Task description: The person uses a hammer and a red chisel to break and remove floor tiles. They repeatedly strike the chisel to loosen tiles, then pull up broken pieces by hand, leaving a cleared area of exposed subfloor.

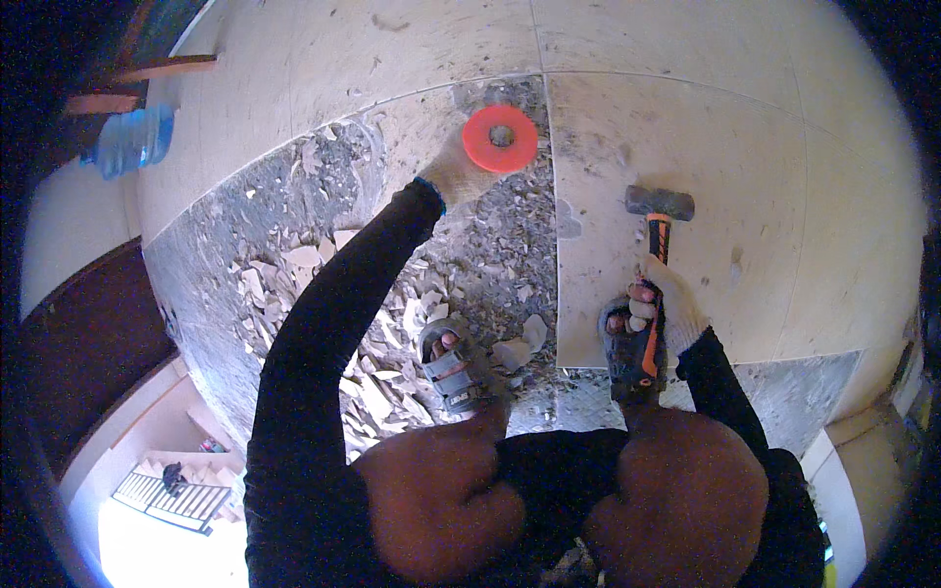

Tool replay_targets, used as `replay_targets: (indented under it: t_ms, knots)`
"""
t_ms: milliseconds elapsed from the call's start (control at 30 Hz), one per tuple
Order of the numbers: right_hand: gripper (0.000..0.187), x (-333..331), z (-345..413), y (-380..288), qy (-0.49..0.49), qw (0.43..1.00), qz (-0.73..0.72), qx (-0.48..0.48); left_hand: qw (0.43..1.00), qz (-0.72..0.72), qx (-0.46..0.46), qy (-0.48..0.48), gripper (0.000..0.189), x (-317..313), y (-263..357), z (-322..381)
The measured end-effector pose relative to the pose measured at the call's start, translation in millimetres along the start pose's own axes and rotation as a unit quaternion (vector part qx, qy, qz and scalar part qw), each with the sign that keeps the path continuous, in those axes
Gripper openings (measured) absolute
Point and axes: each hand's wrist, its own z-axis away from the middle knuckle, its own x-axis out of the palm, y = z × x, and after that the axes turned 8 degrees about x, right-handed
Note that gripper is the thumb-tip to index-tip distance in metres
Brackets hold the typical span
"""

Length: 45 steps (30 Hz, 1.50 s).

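Observation:
My left hand [459, 173], in a pale glove, reaches over the broken floor and grips a chisel beneath its round red hand guard [481, 151]. The guard hides my fingers and the blade; the chisel's grey struck end [501, 136] shows in its middle. To the right, my right hand [669, 301], in a pale glove with bare fingertips, is closed round the black and orange handle of a club hammer [659, 204]. The hammer's steel head points away from me, above large beige floor tiles [742, 176]. My feet, in sandals, are on either side of the tile edge.
Broken tile shards [382, 397] lie heaped around my left foot, over rough grey screed [242, 206]. A blue plastic bottle [136, 140] is at the upper left, near wooden pieces [165, 68]. At the lower left, past an edge, are stairs and a metal railing [173, 501].

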Motion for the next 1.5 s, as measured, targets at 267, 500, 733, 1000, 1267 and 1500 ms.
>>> replay_targets:
  t_ms: [267,500,733,1000,1267,1500]
  knots:
    - [0.033,11,15,-9,0.044,0.997,0.048,-0.034,0.997,-0.072,0.012,-0.013,0.051,6,13,7]
    - [0.031,30,20,-21,0.140,0.966,0.167,-0.140,0.997,-0.045,-0.016,-0.066,0.045,21,12,7]
    - [0.028,76,77,-88,0.175,0.864,0.175,-0.437,0.995,-0.070,0.015,-0.069,0.035,35,13,-2]
    - [0.035,110,32,-35,0.218,0.871,0.315,-0.309,0.996,-0.057,-0.023,-0.068,0.040,43,12,-3]
    - [0.036,73,70,-58,0.226,0.894,0.255,-0.292,0.987,-0.098,-0.046,-0.117,0.047,37,18,2]
    - [0.033,103,83,-73,0.168,0.826,-0.059,-0.534,0.989,-0.087,-0.053,-0.108,0.052,41,19,-2]
